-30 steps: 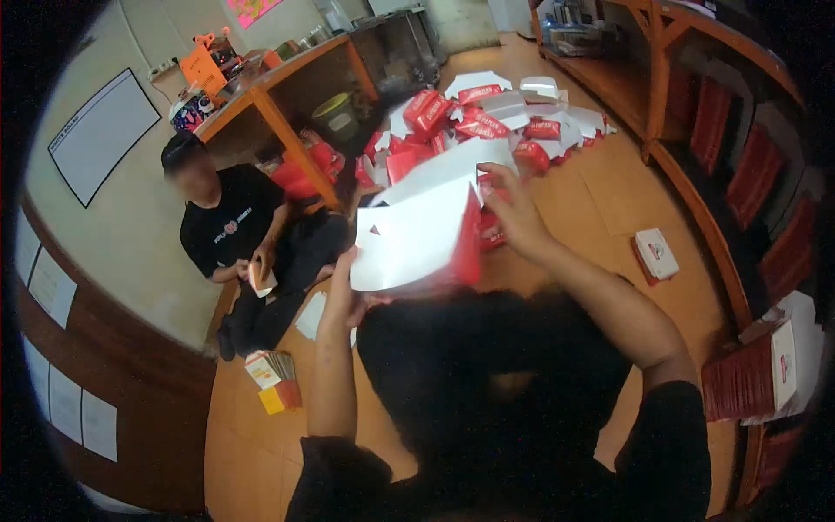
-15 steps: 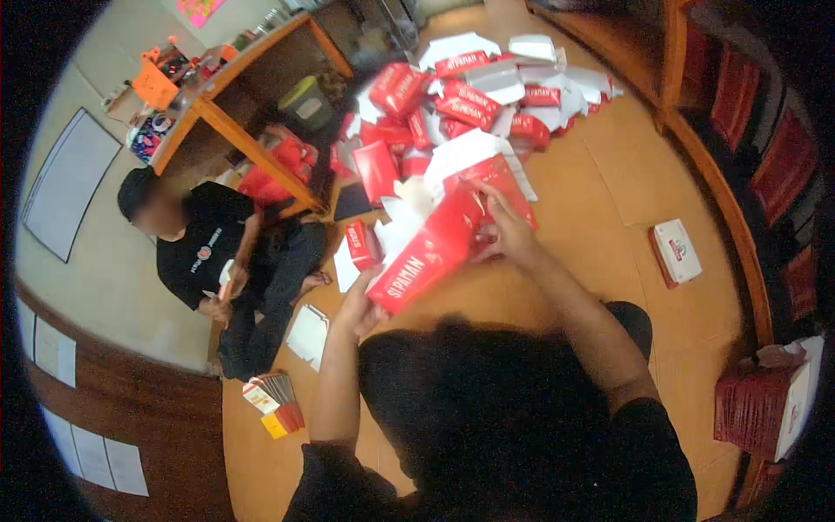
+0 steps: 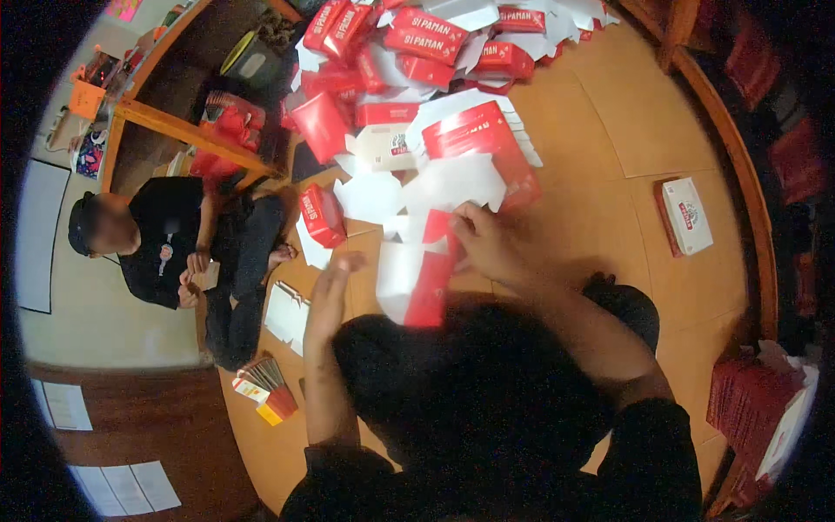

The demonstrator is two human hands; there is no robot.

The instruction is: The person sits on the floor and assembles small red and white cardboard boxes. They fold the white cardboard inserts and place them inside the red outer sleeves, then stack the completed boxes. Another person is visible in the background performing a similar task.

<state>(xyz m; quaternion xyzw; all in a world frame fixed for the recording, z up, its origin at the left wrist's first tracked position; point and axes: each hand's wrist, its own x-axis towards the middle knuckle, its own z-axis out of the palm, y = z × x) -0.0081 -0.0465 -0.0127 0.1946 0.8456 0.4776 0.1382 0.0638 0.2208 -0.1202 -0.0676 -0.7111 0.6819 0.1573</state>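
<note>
A red and white folding carton (image 3: 428, 283) hangs upright above my lap, its white inside turned partly to the left. My right hand (image 3: 489, 242) grips its upper right edge, the fingers closed on the card. My left hand (image 3: 325, 291) is off the carton, to its left, with the fingers stretched upward and slightly blurred. Just beyond the carton lie opened white-sided card pieces (image 3: 457, 181) and a stack of flat red cartons (image 3: 477, 143). A small red box (image 3: 322, 215) rests on the floor beyond my left hand.
A large heap of red boxes (image 3: 424, 36) fills the far floor. At left a person (image 3: 170, 235) sits holding a small card piece. White flat cartons (image 3: 287, 315) lie beside my left forearm. A box (image 3: 684, 216) and stacked red cartons (image 3: 755, 407) are at right.
The carton has swung from slanted to upright and now shows its white inside. My left hand has let go of it and moved left; my right hand still holds it. The view has shifted.
</note>
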